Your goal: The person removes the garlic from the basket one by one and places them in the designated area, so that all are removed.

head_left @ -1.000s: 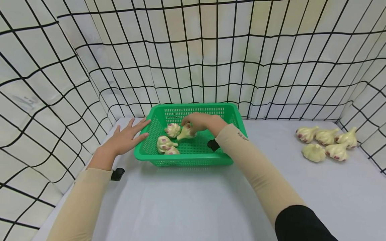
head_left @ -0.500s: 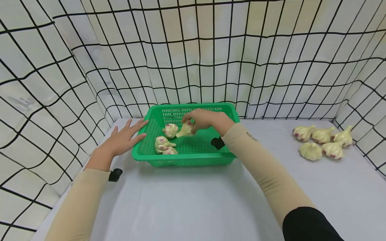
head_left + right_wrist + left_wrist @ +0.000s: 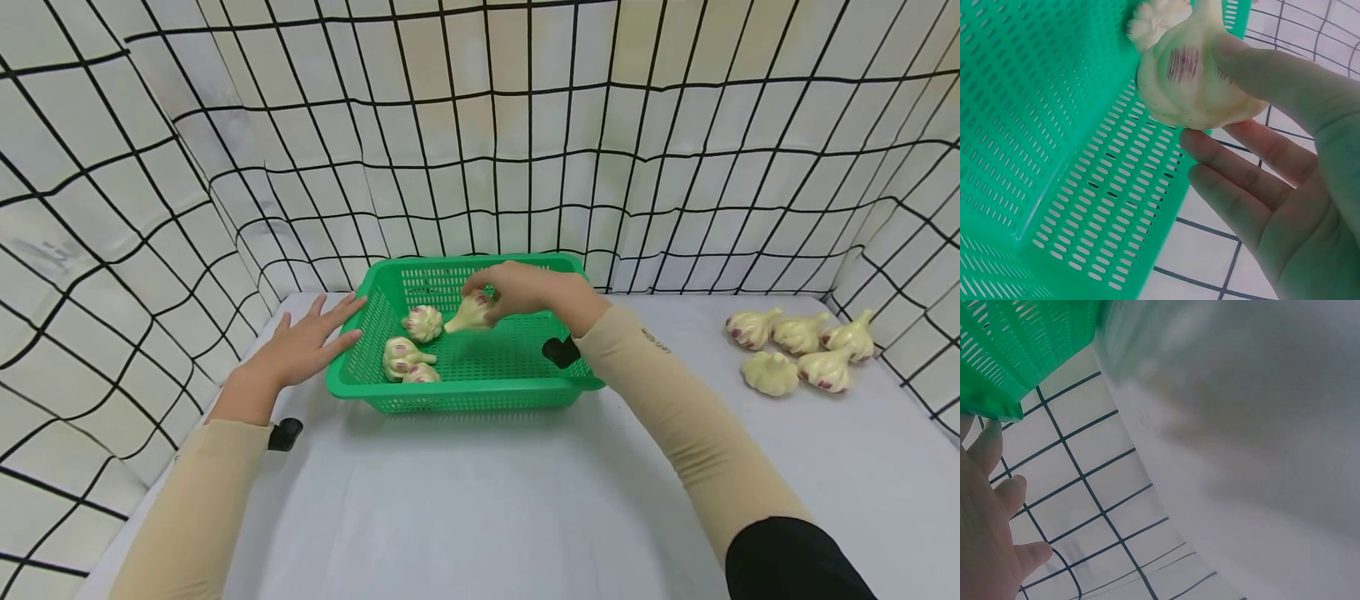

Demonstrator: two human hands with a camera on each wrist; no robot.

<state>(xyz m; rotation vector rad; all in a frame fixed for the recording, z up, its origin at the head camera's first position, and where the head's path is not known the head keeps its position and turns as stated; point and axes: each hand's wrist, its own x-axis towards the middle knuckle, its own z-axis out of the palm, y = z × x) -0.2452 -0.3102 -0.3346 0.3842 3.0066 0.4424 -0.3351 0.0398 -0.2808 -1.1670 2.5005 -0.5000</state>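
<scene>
A green perforated basket (image 3: 480,390) stands on the white table. My right hand (image 3: 517,290) is over its inside and pinches a garlic bulb (image 3: 471,312) between thumb and fingers, the stem pointing left. In the right wrist view the held bulb (image 3: 1188,78) is cream with purple streaks. Three more bulbs lie in the basket's left part: one at the back (image 3: 423,323) and two in front, of which the larger bulb (image 3: 403,358) partly covers the other. My left hand (image 3: 303,342), fingers spread and straight, rests its fingertips on the basket's left rim.
At the right of the table sits a group of several garlic bulbs (image 3: 801,348), close together. Black netting (image 3: 525,183) over white panels walls the table at the back and both sides. A black wrist camera (image 3: 286,434) is strapped under the left wrist.
My right hand has lifted the garlic bulb slightly and shifted it a little to the right inside the basket. My left hand keeps its place at the rim.
</scene>
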